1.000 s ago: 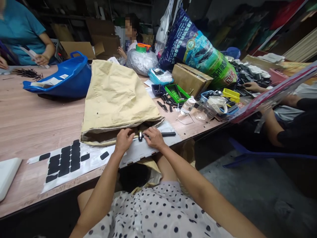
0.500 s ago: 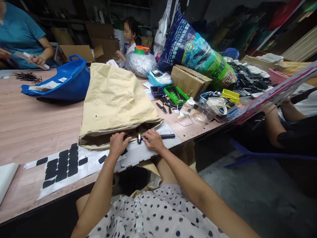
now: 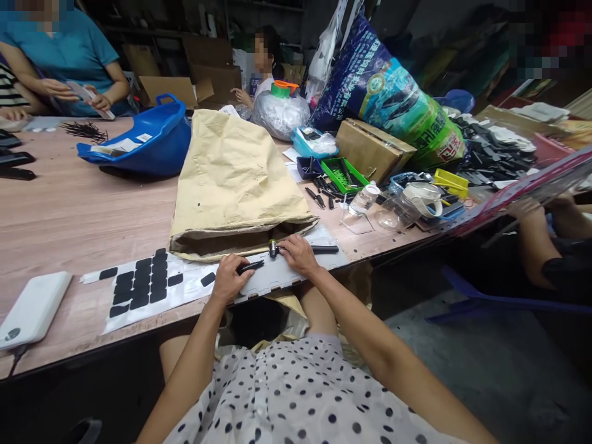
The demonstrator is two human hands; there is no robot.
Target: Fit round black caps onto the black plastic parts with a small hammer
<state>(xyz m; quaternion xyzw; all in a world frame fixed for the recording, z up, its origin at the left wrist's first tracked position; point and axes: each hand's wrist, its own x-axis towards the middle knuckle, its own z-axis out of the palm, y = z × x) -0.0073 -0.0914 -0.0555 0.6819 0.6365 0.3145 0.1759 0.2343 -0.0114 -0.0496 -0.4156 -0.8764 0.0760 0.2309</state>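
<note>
My left hand is closed around a slim black piece over a pale flat board at the table's front edge. Its exact kind is too small to tell. To the right, my right hand has its fingers curled on the shaft of a small hammer, just behind the metal head. The hammer's black handle lies on the board and points right. Just beyond both hands, a large tan paper sack lies with its mouth gaping toward me. White backing sheet with black rounded patches is left of my left hand.
A white power bank with a cable lies at the left. Beyond are a blue basin, a green tray, a cardboard box and a clear pitcher. Co-workers sit across the table and at the right.
My left hand has drawn back from the sack's mouth toward the table edge, and a slim black piece now shows in it. My right hand stays at the hammer. The view has shifted left.
</note>
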